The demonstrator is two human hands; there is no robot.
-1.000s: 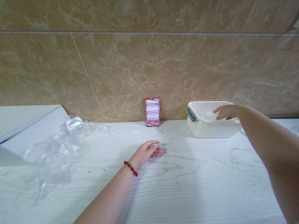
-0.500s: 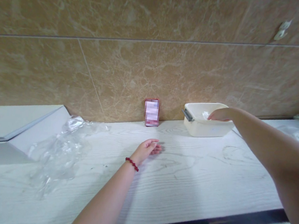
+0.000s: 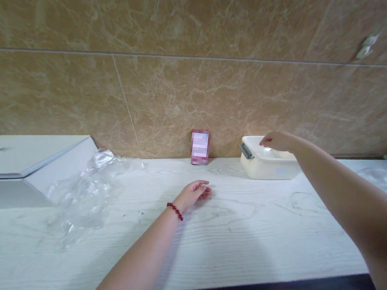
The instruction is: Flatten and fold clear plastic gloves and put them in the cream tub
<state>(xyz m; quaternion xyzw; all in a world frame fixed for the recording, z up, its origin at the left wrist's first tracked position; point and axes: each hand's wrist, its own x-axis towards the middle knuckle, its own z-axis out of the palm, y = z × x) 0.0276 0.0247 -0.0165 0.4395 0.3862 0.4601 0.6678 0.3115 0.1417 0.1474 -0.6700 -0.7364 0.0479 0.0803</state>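
Over the cream bin by the wall, holds the right hand bent down near a shiny item inside, cannot tell if gripping; well apart, extends the left hand, unclenched, above the white table.

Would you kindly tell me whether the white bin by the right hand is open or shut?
Open: the white bin shows its inside below the right hand.
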